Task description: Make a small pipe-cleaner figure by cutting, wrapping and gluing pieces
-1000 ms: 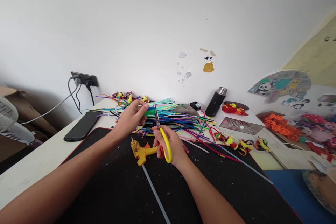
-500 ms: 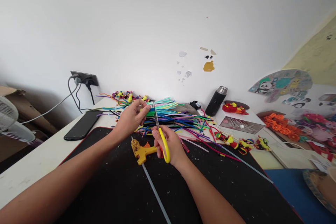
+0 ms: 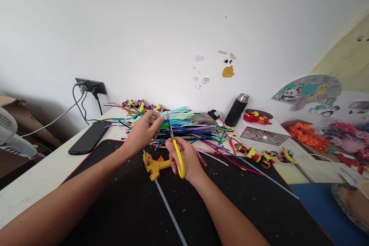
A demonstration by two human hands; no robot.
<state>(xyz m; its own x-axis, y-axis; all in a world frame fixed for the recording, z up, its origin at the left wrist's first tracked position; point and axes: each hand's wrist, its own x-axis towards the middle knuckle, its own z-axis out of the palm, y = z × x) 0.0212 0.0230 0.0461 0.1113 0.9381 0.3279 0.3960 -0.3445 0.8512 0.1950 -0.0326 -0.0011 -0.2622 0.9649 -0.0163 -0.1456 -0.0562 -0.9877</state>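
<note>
My left hand (image 3: 146, 127) is closed in a pinch, with a short blue and green pipe cleaner piece (image 3: 165, 123) at its fingertips. Yellow-handled scissors (image 3: 180, 159) are gripped in my right hand (image 3: 187, 161), blades pointing up beside that piece; whether the blades touch it I cannot tell. Behind both hands spreads a pile of many-coloured pipe cleaners (image 3: 201, 132). A yellow hot glue gun (image 3: 152, 167) lies on the black mat (image 3: 129, 207) below my hands, with a long glue stick (image 3: 171, 211) running out of its back end.
A black phone (image 3: 88, 138) rests at the left. Toward the back right are a black flask (image 3: 236, 110) and a white box (image 3: 266, 134) with red pieces on top. Small pipe cleaner figures (image 3: 269, 158) sit at the right, and a fan (image 3: 17, 138) stands off the left edge.
The view has shifted very slightly. Both hands, the scissors and the held piece keep nearly the same positions.
</note>
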